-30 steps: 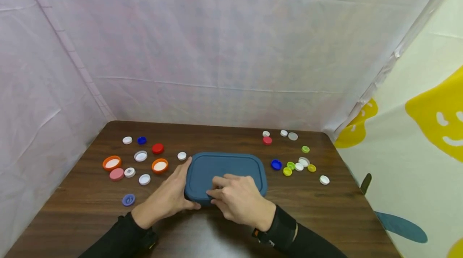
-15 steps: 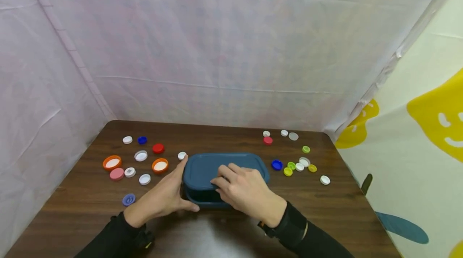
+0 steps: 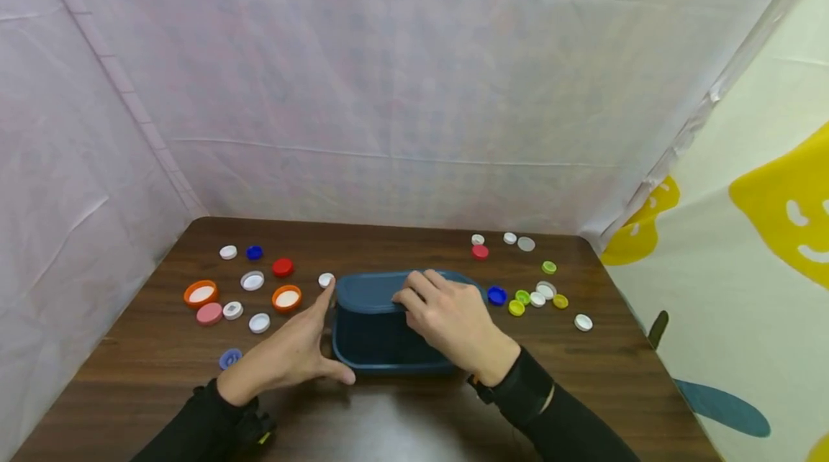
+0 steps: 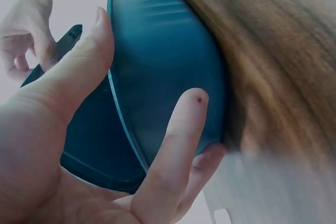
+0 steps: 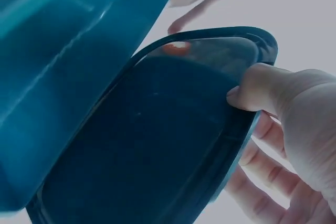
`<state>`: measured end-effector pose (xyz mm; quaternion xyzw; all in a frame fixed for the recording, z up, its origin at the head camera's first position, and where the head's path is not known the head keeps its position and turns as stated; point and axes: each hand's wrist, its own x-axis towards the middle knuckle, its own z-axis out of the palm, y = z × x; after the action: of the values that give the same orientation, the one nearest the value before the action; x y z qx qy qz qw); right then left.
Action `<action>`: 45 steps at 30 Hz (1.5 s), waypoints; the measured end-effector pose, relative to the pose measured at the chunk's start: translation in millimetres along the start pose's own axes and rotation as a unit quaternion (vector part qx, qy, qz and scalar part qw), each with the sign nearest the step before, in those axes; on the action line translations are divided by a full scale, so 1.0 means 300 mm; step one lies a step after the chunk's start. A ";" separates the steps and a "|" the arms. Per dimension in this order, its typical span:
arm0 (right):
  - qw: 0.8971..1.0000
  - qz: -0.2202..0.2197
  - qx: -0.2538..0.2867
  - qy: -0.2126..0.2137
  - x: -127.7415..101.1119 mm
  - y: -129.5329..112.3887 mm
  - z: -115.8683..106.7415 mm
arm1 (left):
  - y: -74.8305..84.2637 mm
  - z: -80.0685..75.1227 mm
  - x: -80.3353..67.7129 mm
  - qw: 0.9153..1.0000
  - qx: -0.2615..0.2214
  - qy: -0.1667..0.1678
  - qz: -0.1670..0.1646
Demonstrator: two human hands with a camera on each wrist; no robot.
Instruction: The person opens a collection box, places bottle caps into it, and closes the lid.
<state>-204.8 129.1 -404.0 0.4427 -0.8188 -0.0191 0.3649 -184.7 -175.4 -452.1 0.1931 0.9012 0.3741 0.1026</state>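
Observation:
A dark blue rectangular box (image 3: 401, 368) stands on the table in the head view, its dark inside showing along the front. Its matching lid (image 3: 365, 293) is tilted up at the front edge, the back still at the box's far rim. My right hand (image 3: 453, 318) pinches the lid's front edge; in the right wrist view the thumb lies on the underside of the lid (image 5: 147, 129), fingers on the other face. My left hand (image 3: 291, 358) holds the box's left end, thumb at the front corner. The left wrist view shows its fingers against the ribbed side wall (image 4: 157, 61).
Several loose bottle caps lie left of the box, among them an orange cap (image 3: 286, 298) and a red cap (image 3: 282, 267). More caps lie to the right, including a blue cap (image 3: 496, 296) close to the box. White sheeting (image 3: 388, 88) hangs behind the wooden table (image 3: 622, 390).
The lid lay flat on the box one second ago; its front edge has since risen and tipped back, opening the box. My right hand moved up and right with it. The left hand shifted slightly.

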 end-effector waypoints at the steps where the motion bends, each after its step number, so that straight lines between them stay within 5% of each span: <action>1: 1.000 0.005 -0.003 0.000 0.000 0.010 0.001 | 0.002 -0.003 0.000 1.000 0.003 0.000 0.001; 11: 0.997 0.070 0.027 0.004 -0.008 0.142 0.014 | 0.036 -0.001 0.024 0.997 -0.038 0.006 -0.074; 15: 0.992 0.101 0.067 0.028 -0.004 0.209 0.028 | 0.046 0.016 0.039 0.996 -0.031 0.041 -0.072; 19: 0.976 0.156 0.139 0.063 -0.009 0.272 0.058 | 0.051 0.026 0.043 0.996 -0.029 0.061 -0.063; 27: 0.916 0.283 0.256 0.122 -0.052 0.340 0.125 | 0.054 0.032 0.040 0.995 -0.040 0.059 -0.070; 34: 0.853 0.419 0.301 0.080 -0.086 0.356 0.172 | 0.056 0.034 0.042 0.995 -0.047 0.058 -0.074; 39: 0.813 0.471 0.339 0.039 -0.109 0.367 0.209 | 0.060 0.034 0.044 0.994 -0.045 0.054 -0.080; 45: 0.748 0.515 0.417 -0.010 -0.132 0.367 0.243 | 0.062 0.037 0.043 0.994 -0.040 0.050 -0.086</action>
<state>-314.4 203.8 -441.4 0.0615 -0.8525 0.5112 0.0900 -187.8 -150.9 -446.9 0.0914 0.9026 0.4091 0.0975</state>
